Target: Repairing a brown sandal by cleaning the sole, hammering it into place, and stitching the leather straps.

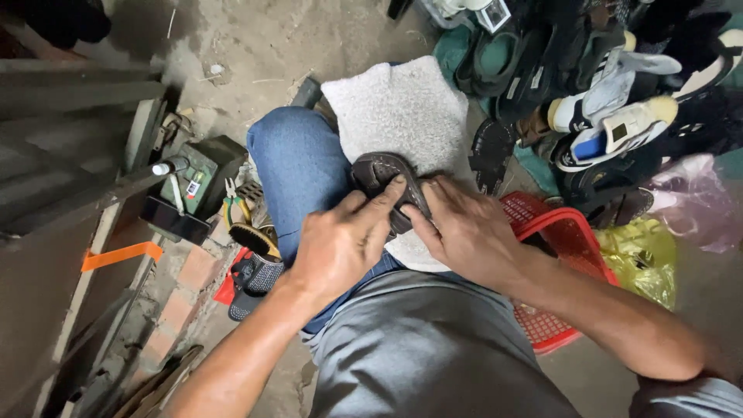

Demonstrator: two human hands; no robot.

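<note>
The person sits with a white towel (402, 108) spread over the lap, across blue jeans. Both hands are closed on a dark brown sandal (381, 176) that lies sole-up on the towel. The left hand (340, 244) grips its near side, thumb stretched over the sole; the right hand (464, 228) pinches the edge just beside it, fingers curled tight. Stitching seems to run round the rim of the sole, though I cannot tell how much is sewn, and I see no needle or thread in either hand. My guess is the repair is midway, with the sandal being pressed or checked, not finished.

Just right of the knee stands a red plastic basket (565, 232), with a yellow plastic bag (642, 259) beside it. On the left, on the floor, lie a brush (251, 238), pliers with yellow-green handles (232, 203) and a green box (207, 172). Farther off, past the towel, a heap of shoes (611, 116) is piled up, sneakers and dark sandals together, on the dusty concrete floor (263, 39).
</note>
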